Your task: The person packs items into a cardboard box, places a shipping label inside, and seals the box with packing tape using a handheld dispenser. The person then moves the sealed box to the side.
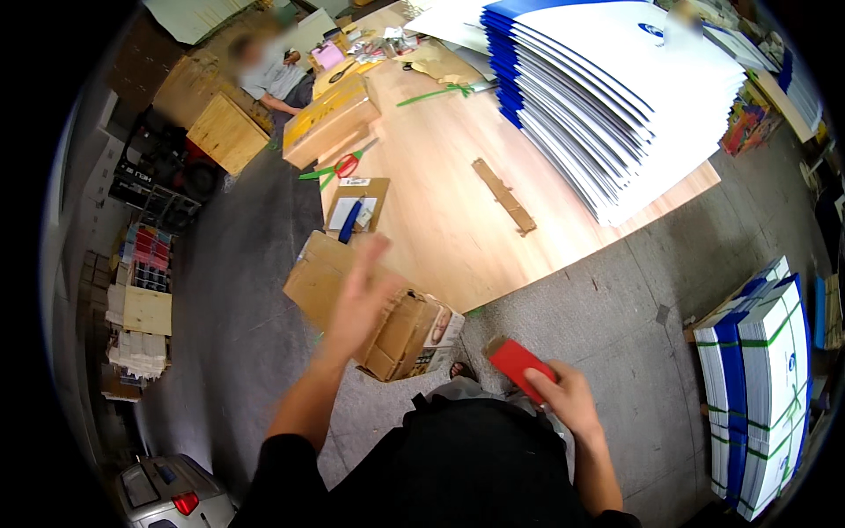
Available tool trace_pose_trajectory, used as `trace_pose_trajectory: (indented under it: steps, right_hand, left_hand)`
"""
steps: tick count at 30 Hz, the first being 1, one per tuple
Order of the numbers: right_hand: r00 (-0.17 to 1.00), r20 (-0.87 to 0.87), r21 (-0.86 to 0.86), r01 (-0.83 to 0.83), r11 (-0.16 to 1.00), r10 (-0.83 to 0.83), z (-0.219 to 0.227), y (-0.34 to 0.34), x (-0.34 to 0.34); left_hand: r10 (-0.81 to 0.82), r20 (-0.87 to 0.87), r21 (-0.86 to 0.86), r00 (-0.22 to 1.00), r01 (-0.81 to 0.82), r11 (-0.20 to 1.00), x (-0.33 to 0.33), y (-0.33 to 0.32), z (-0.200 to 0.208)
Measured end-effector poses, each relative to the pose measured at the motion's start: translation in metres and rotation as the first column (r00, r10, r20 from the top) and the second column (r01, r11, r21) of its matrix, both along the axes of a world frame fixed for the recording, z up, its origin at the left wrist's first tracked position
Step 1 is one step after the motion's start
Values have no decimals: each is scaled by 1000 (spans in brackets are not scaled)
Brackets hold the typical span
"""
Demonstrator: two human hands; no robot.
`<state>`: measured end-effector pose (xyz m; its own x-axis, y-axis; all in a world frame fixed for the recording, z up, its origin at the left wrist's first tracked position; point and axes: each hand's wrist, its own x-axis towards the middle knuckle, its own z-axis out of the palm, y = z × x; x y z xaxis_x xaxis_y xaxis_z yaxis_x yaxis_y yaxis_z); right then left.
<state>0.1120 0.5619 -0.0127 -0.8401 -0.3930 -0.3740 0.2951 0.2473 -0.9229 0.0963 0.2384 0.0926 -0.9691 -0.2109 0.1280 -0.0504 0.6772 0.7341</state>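
Note:
My left hand (361,295) is over an opened brown cardboard box (393,339) at the table's near corner. Its fingers are stretched and somewhat blurred, with nothing visible in them. My right hand (563,396), lower right of the box, is closed on a flat red oblong block (521,368) with a brownish far end, held above the floor. Beyond the left hand, a blue-handled cutter (350,220) lies on a cardboard piece with a white label (374,189). Scissors with red handles (346,165) rest farther off near the table's left edge.
A tall stack of white and blue printed boards (607,114) stands on the wooden table (431,220), near a cardboard strip (503,197). A long carton (330,121) sits at the left edge. Strapped bundles (757,387) stand on the right floor. Another person (277,79) sits far left.

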Motion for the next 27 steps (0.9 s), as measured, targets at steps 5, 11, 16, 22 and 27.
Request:
trace_pose_trajectory:
  steps: [5, 11, 16, 22, 27]
  right_hand:
    - [991, 118, -652, 123, 748, -60, 58, -14, 16]
    - [947, -93, -286, -322, 902, 308, 62, -28, 8]
    - [930, -235, -240, -337, 910, 283, 81, -40, 10]
    - [968, -81, -171, -248, 954, 237, 100, -51, -3]
    - [968, -8, -138, -249, 959, 250, 83, -61, -14]
  left_hand:
    - [-30, 266, 636, 963, -152, 757, 55, -33, 14]
    - [-322, 332, 873, 886, -160, 462, 93, -6, -1]
    - [-81, 376, 679, 923, -215, 702, 80, -18, -12]
    - [166, -90, -143, 982, -178, 974, 38, -36, -14]
    - [202, -139, -508, 970, -245, 826, 37, -44, -34]
